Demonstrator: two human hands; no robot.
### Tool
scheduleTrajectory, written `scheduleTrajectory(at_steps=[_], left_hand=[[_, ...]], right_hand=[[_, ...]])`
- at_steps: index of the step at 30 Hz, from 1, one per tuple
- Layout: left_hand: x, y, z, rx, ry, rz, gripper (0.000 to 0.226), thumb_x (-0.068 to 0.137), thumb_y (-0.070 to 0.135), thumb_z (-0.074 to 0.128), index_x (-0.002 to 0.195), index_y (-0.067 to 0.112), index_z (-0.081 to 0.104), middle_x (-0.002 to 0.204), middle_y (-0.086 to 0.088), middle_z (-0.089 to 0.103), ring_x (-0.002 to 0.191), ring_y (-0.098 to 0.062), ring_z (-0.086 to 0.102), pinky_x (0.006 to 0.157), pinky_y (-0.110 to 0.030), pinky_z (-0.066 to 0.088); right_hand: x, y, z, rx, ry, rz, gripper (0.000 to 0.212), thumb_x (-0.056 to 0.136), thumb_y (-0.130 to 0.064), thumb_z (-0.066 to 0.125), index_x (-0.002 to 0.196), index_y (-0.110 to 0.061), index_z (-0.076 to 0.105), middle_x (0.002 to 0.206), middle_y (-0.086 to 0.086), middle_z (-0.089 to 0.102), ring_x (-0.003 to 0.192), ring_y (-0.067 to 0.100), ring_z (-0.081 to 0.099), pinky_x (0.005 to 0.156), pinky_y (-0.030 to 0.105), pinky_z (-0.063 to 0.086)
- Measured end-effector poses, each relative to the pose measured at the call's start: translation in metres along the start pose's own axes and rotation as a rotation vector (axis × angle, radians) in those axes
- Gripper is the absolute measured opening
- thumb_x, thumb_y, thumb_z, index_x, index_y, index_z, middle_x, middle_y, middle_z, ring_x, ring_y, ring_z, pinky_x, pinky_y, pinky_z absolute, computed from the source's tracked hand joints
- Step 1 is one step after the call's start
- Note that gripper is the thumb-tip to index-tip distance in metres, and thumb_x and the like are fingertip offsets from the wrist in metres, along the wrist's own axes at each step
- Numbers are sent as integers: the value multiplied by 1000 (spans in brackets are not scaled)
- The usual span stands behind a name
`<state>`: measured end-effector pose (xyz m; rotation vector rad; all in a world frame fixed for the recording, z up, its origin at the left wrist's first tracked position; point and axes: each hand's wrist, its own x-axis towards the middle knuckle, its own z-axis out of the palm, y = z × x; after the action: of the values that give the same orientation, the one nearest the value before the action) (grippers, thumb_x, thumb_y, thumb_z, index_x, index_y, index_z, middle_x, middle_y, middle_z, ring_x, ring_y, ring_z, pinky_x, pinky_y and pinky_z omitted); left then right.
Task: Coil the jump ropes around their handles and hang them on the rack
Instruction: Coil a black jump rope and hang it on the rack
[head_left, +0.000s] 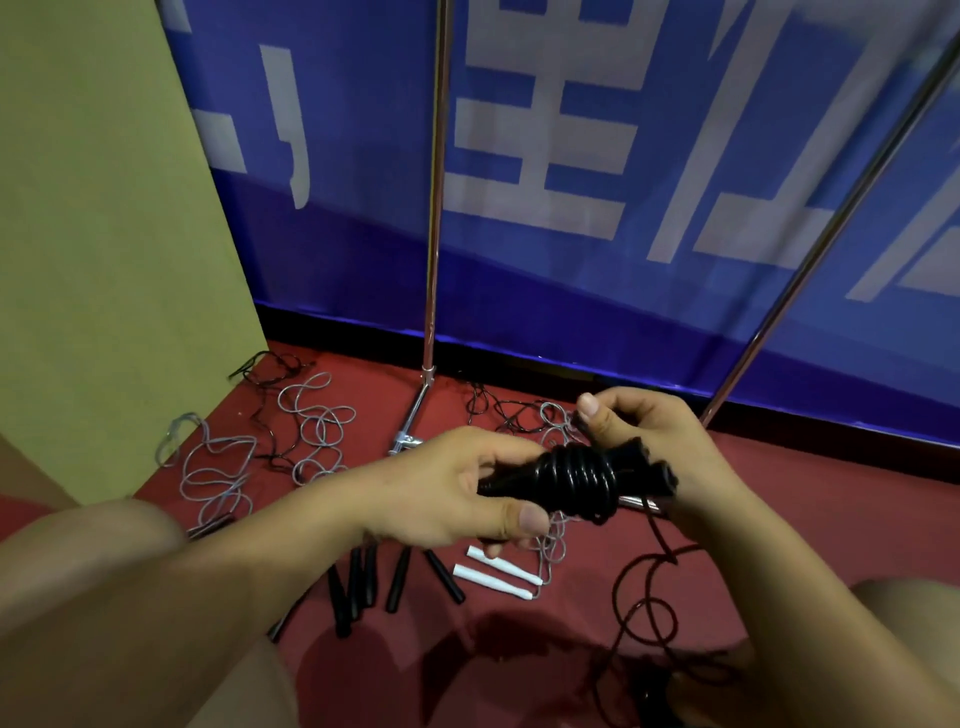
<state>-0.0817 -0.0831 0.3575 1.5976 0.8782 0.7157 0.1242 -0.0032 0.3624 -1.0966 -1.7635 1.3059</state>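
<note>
A black jump rope (574, 475) is partly coiled around its black handles, held level in front of me. My left hand (447, 488) grips the handles' left end, thumb underneath. My right hand (654, 441) holds the right end of the bundle, its fingers curled round the cord. The loose black cord (641, 597) trails down from the bundle to the red floor in loops. The rack's metal poles (434, 208) (831, 228) rise from the floor behind my hands.
On the red carpet lie tangled grey ropes (311, 415), several black handles (363, 577) and two white handles (498, 571). A blue banner (571, 156) and a yellow-green panel (104, 234) close off the back. My knees frame the lower corners.
</note>
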Motion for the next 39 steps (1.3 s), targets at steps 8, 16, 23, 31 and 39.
scheduleTrajectory(at_steps=[8, 16, 23, 31, 39], left_hand=[[3, 4, -6, -209, 356, 94, 34, 84, 20, 65, 114, 6, 63, 70, -1, 63, 57, -15, 56, 60, -24, 50], [6, 0, -14, -190, 651, 57, 3, 94, 8, 63, 94, 11, 66, 68, -5, 61, 53, -8, 57, 56, -21, 49], [8, -1, -18, -123, 720, 4, 15, 96, 10, 63, 82, 16, 64, 69, -7, 61, 51, -9, 54, 54, -18, 46], [12, -10, -26, -44, 788, -99, 9, 95, 13, 65, 89, 19, 70, 68, -2, 64, 51, -8, 54, 52, -18, 45], [20, -25, -30, 317, 817, -152, 7, 90, 25, 71, 91, 32, 70, 66, 9, 64, 57, -8, 54, 63, -31, 47]], right_hand=[[-8, 7, 14, -77, -95, 3, 22, 97, -23, 58, 82, -7, 60, 55, -1, 58, 47, 15, 48, 46, 24, 36], [-10, 7, 8, -153, -82, -58, 10, 92, -27, 68, 88, -18, 69, 77, 12, 65, 68, 10, 54, 67, 33, 45], [-8, 6, 3, -302, 129, -78, 9, 87, -28, 73, 81, -23, 68, 64, -4, 62, 56, 5, 49, 60, 30, 42], [-20, 0, 8, -585, 155, -294, 3, 89, -31, 70, 87, -29, 70, 72, -8, 68, 67, 7, 61, 63, 26, 48], [-24, 5, 6, -779, 213, -477, 16, 91, -39, 64, 80, -29, 60, 63, -21, 49, 63, -2, 50, 53, 10, 34]])
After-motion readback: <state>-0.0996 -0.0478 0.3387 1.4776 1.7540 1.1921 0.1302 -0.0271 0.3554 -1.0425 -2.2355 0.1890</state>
